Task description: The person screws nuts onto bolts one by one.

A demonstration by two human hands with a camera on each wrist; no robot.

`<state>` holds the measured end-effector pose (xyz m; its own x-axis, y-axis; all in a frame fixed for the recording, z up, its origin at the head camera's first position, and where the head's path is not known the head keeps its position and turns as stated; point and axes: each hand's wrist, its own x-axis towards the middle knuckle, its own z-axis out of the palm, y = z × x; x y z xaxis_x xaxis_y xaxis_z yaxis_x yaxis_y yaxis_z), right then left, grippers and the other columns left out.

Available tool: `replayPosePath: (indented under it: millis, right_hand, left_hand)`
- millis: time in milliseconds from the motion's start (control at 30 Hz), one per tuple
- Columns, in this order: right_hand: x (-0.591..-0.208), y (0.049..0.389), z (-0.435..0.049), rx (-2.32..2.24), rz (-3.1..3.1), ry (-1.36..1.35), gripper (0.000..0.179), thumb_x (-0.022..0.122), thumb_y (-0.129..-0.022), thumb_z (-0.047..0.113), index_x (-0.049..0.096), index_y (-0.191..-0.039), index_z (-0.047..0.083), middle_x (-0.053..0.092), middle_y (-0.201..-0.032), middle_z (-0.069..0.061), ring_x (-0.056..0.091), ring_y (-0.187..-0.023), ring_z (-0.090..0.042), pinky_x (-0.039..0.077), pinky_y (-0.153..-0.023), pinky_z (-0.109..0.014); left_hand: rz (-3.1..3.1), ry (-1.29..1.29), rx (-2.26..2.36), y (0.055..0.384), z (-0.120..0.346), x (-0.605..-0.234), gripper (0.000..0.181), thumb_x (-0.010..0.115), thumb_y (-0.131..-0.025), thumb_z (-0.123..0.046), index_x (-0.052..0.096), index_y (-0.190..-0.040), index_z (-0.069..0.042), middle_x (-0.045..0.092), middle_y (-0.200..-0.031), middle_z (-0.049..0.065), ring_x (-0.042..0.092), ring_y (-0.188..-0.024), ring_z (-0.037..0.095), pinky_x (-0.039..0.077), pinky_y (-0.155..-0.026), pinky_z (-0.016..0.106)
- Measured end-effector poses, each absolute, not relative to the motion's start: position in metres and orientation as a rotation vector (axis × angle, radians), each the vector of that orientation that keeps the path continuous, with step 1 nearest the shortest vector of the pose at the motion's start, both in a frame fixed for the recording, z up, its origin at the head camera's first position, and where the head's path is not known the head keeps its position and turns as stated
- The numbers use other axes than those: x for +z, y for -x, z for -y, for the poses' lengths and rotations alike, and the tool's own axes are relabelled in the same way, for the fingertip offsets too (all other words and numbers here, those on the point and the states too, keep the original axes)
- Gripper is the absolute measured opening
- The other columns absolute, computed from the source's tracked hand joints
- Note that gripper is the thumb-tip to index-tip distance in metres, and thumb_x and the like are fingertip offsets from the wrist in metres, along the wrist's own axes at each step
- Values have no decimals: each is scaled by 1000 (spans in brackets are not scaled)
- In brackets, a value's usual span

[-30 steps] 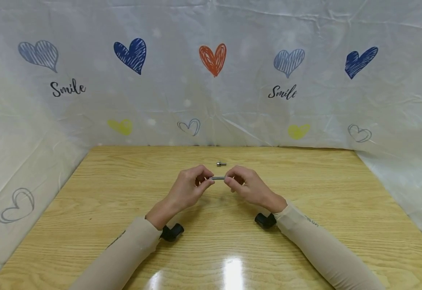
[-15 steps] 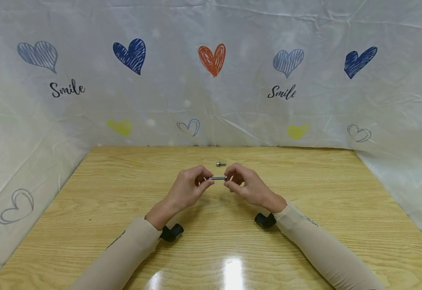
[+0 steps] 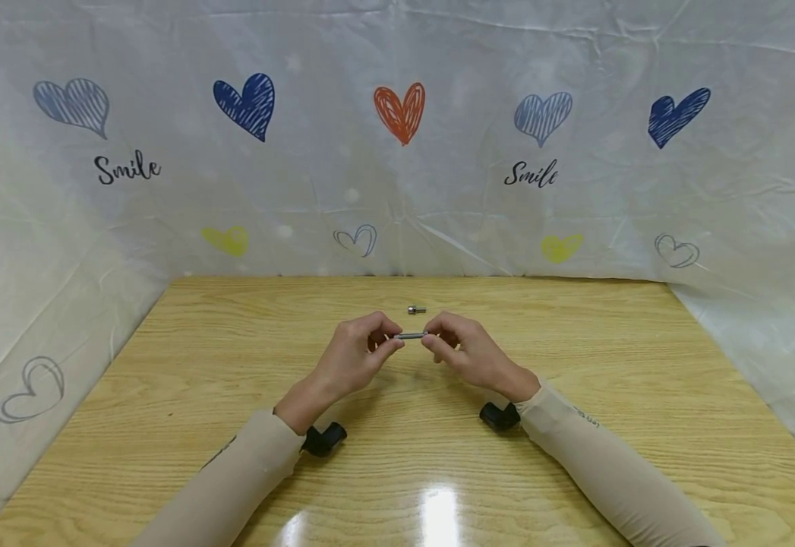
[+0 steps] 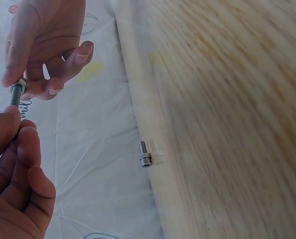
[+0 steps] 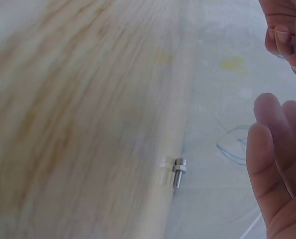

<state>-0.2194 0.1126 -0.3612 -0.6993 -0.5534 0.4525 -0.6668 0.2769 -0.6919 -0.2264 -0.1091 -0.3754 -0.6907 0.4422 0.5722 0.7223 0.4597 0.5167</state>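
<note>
In the head view, my left hand (image 3: 361,348) pinches a slim threaded bolt (image 3: 411,336) between thumb and forefinger, holding it level above the table. A hex nut (image 4: 19,83) sits at the bolt's right end, plain in the left wrist view. My right hand (image 3: 467,349) has its thumb and forefinger on that nut, with the other fingers loosely bent. Just beyond the hands lies a second, shorter bolt (image 3: 417,310), a cap-head one with a nut (image 5: 179,168) near its head. The head end of the held bolt is hidden in my left fingers.
The wood-grain table (image 3: 233,327) reaches back to a pale cloth (image 3: 465,205) printed with hearts and words. Black wrist-camera mounts (image 3: 325,438) jut inward below both wrists, close to the tabletop.
Half a second ago my right fingers were parted slightly, with the nut showing between them; now they close over it again. My left hand and the loose bolt have stayed put.
</note>
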Motion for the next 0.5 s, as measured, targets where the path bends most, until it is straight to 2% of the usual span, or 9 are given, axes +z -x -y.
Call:
replayPosePath:
  millis: [100, 233, 400, 500]
  right_hand:
    - [-362, 220, -113, 1393, 2408, -1151, 8, 54, -97, 2, 61, -95, -1, 57, -77, -6, 61, -64, -32, 48, -58, -31]
    - [-362, 221, -113, 1384, 2414, -1150, 10, 52, -98, 2, 61, -94, 3, 57, -76, -4, 61, -65, -32, 49, -58, -35]
    - [-360, 218, -114, 1379, 2445, -1135, 8, 53, -98, 3, 60, -100, 0, 59, -81, -12, 61, -65, -24, 50, -60, -39]
    - [-361, 217, -114, 1380, 2442, -1125, 14, 60, -94, 5, 58, -107, 0, 61, -89, -12, 61, -67, -20, 51, -62, -37]
  left_hand:
    - [2345, 993, -1092, 226, 109, -375, 8, 70, -88, -8, 65, -95, -5, 64, -80, -1, 53, -62, 6, 46, -55, 23]
    - [2344, 995, -1100, 226, 108, -375, 9, 70, -87, -7, 65, -94, -4, 65, -80, 0, 54, -62, 6, 46, -55, 23]
    - [2348, 993, -1098, 226, 109, -375, 9, 70, -87, -7, 65, -94, -4, 64, -79, -1, 53, -62, 7, 46, -56, 23]
    - [2347, 996, -1098, 226, 109, -375, 9, 70, -87, -7, 65, -94, -4, 64, -79, -1, 53, -62, 7, 46, -55, 23]
